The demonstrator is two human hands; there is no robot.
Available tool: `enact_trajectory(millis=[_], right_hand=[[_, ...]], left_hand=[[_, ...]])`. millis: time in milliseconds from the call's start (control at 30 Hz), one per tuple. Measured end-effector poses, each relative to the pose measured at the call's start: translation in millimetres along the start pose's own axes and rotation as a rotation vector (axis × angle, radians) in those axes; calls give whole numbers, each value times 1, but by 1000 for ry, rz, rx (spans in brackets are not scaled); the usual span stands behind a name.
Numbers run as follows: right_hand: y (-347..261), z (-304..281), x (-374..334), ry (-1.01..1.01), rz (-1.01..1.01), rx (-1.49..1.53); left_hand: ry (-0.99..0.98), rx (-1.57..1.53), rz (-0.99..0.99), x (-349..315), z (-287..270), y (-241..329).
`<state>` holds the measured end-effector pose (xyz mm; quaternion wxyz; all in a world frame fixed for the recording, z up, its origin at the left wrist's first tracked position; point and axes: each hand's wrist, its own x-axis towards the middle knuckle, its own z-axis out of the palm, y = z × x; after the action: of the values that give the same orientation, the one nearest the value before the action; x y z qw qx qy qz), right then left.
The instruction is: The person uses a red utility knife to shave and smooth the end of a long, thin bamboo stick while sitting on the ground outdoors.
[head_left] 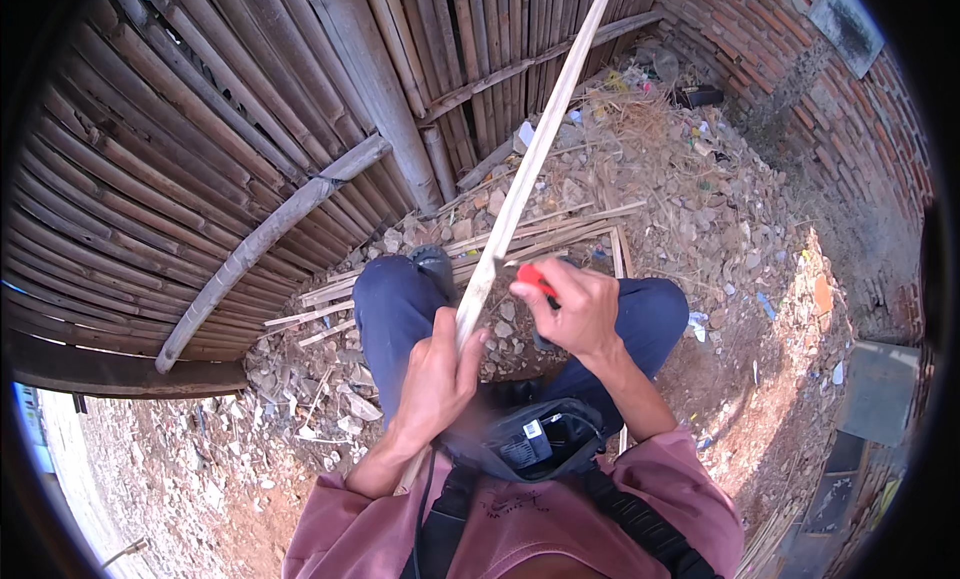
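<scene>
A long pale strip of split bamboo [530,164] runs slantwise from my lap up past the top edge of the view. My left hand [437,374] is closed round its lower part, near my left knee. In my right hand [580,314] is a knife with a red handle [537,280], gripped between thumb and fingers. Its short blade points left and meets or nearly meets the strip at a dark spot; whether it touches I cannot tell. Below my hands, an open black pouch [540,441] hangs at my waist.
Several thin bamboo strips [560,237] lie on the rubble beyond my knees. A bamboo fence [200,139] with a thick post stands on the left and ahead. To the right rises a brick wall [800,89]. Stones and litter [690,169] cover the ground.
</scene>
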<state>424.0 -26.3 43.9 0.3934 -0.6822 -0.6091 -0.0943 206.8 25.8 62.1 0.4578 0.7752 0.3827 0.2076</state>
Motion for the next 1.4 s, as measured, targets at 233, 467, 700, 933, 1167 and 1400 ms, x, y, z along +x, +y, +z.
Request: enact_trajectory(millis=[233,467,700,933,1167,1400], right_hand=[[64,-44,32,85,392,119],[-16,-10,-14,-248,69,321],[-17,4,-23,-219,-41,272],[-19,7,-24,-183,-74,130],[-10,4,-27,-122,-162,36],[-10,5,-25,-109,-164,-6]], left_hand=[[22,-16,-41,-15,-2,-14],[-63,-244,-207,-4,0,5],[-76,-156,-98,-8,1,0],[-15,-111,-29,-6,8,-3],[-108,-153,-47,-5,3,-3],[-110,-158,-51,-3,1,-2]])
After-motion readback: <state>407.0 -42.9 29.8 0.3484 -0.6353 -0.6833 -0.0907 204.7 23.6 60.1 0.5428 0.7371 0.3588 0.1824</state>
